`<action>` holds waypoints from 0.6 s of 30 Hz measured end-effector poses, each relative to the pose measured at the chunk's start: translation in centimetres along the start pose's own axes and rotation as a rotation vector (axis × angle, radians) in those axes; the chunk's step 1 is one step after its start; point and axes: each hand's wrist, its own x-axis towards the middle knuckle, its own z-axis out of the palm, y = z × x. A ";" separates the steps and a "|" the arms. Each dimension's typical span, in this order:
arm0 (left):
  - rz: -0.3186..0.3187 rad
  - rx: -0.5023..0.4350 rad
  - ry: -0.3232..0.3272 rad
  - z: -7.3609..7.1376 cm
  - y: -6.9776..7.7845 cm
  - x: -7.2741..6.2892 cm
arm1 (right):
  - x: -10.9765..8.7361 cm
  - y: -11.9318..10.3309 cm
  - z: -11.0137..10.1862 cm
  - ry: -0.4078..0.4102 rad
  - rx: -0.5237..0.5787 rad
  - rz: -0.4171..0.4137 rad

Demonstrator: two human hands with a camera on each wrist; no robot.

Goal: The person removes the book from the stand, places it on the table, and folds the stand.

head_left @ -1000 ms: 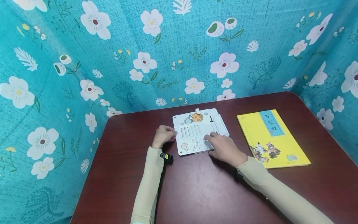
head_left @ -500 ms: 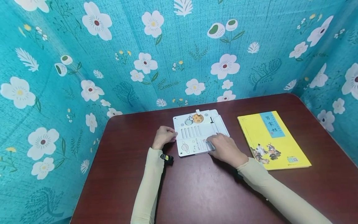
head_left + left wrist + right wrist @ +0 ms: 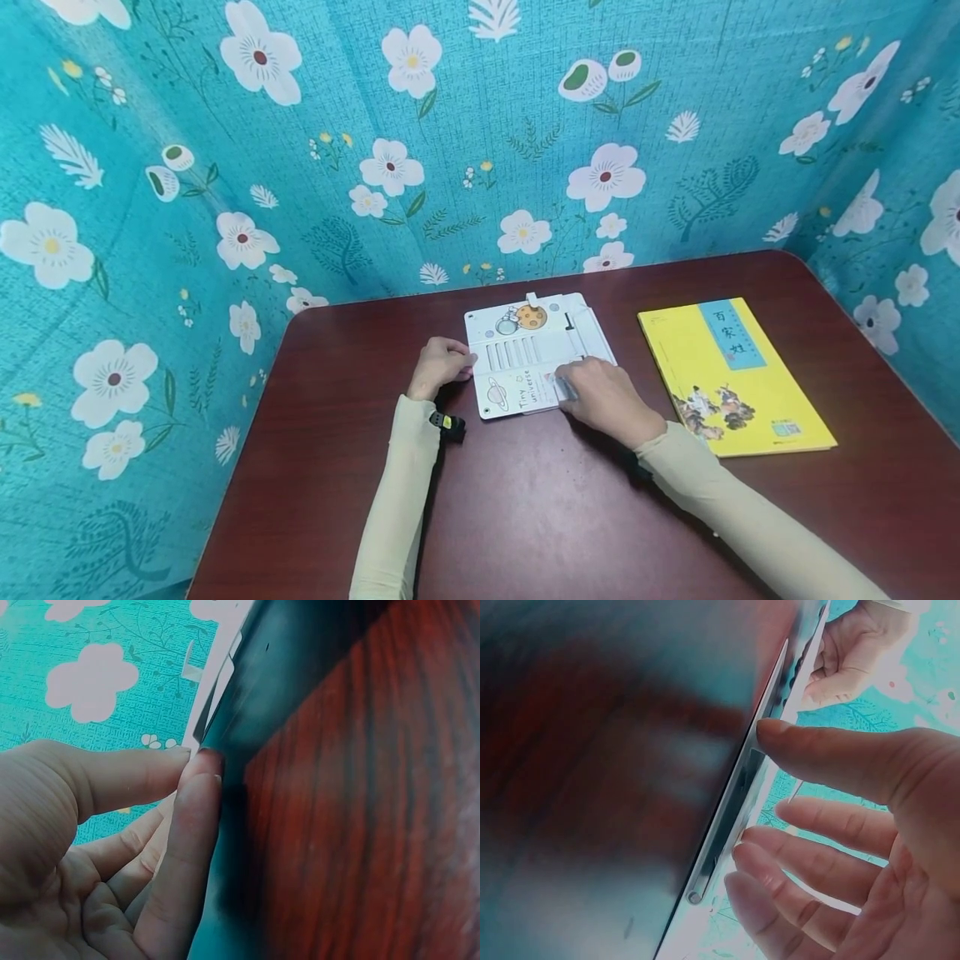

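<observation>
A flat white book stand [image 3: 551,346], printed with an astronaut, a planet and "Tiny universe", lies on the table with a row of slots across its middle. My left hand [image 3: 441,367] pinches its left edge between thumb and fingers; the left wrist view shows the thumb [image 3: 142,776] against the edge. At the lower right corner, my right hand [image 3: 603,400] has its fingers curled around a small greyish flap [image 3: 564,388] of the stand. In the right wrist view the thumb [image 3: 817,754] lies along the stand's side [image 3: 735,802], with the other fingers across from it.
A yellow book [image 3: 750,408] with a blue title label lies to the right of the stand. The dark red-brown table [image 3: 510,517] has rounded far corners. A turquoise flowered curtain [image 3: 450,108] hangs behind it and at both sides.
My right fingers have drawn in from lying over the stand to curl at its lower right, and the greyish flap there now stands tilted. The left hand stays at the left edge.
</observation>
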 end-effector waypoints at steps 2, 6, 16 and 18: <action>0.009 -0.001 -0.002 0.0 -0.1 0.1 | 0.0 0.0 -0.2 -0.012 0.009 0.001; 0.020 -0.006 -0.009 0.1 -0.3 0.0 | 0.1 0.0 -0.5 -0.085 0.051 0.015; 0.032 -0.019 -0.025 -0.1 -0.4 -0.1 | 2.2 0.9 -2.7 -0.217 0.233 0.087; 0.035 -0.021 -0.018 -0.2 -0.4 -0.1 | 3.1 1.3 -3.2 -0.222 0.247 0.097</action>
